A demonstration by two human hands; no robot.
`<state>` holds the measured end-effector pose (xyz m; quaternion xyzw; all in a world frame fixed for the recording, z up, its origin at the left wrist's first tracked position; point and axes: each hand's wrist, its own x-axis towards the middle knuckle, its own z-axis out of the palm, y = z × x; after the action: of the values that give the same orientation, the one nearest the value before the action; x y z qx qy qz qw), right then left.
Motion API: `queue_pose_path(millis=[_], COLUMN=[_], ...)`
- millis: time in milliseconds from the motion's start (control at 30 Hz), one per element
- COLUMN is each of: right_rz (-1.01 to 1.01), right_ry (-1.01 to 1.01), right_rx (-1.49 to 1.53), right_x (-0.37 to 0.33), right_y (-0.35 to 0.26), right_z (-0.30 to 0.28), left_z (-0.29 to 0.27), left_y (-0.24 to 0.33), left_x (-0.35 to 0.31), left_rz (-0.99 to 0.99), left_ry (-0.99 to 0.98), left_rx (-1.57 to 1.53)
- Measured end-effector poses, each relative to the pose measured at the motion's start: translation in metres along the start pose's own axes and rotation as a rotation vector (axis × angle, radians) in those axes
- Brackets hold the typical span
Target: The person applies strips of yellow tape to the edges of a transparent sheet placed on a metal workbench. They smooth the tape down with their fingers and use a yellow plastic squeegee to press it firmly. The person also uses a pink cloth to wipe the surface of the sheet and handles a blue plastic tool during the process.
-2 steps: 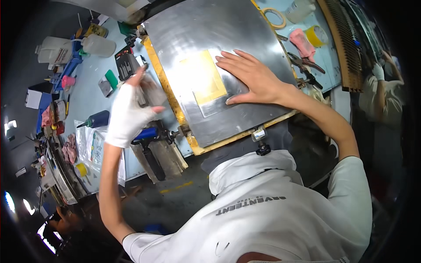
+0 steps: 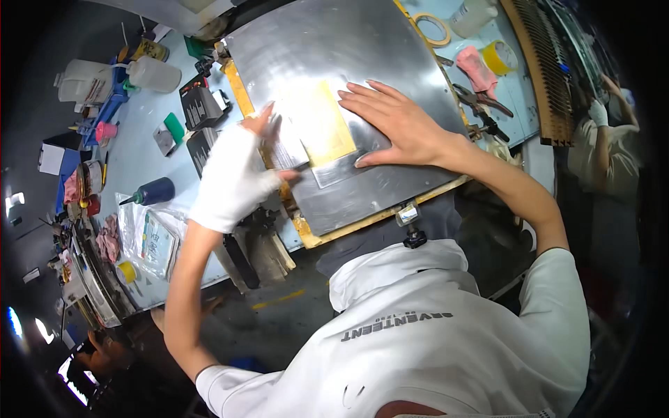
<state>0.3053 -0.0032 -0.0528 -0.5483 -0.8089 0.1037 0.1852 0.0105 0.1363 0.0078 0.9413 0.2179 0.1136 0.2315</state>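
A large grey metal plate lies in front of me, and on it is a small rectangular sheet with a yellow film, partly washed out by glare. My right hand is bare and rests flat on the plate, fingers spread, with the fingertips at the sheet's right edge. My left hand wears a white glove that leaves the fingertips bare. Between its thumb and fingers is a thin, flat greyish piece, blurred by motion, held at the left edge of the yellow sheet.
Yellow strips border the plate. Dark boxes, a dark squeeze bottle and a plastic bag lie to the left. On the right are a tape roll, a pink cloth, pliers and a toothed wooden rack.
My left hand has moved right with the flat greyish piece, from over the bench beside the plate to the yellow sheet. My right hand stays in place on the plate.
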Motion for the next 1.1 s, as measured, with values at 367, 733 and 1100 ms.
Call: queue_pose_path(millis=[367,733,1100], right_rz=[-0.002,0.024,0.067], right_ry=[0.042,0.094,0.245], right_rx=[-0.015,0.023,0.208], right_x=[-0.012,-0.019,-0.035], right_y=[0.008,0.010,0.030], right_z=[0.000,0.005,-0.022], left_z=[0.055,0.075,0.077], left_y=[0.020,0.045,0.059], left_x=[0.030,0.014,0.009], left_rz=[0.179,0.251,0.264], left_ry=[0.038,-0.027,-0.038], left_rx=[0.108,0.194,0.135])
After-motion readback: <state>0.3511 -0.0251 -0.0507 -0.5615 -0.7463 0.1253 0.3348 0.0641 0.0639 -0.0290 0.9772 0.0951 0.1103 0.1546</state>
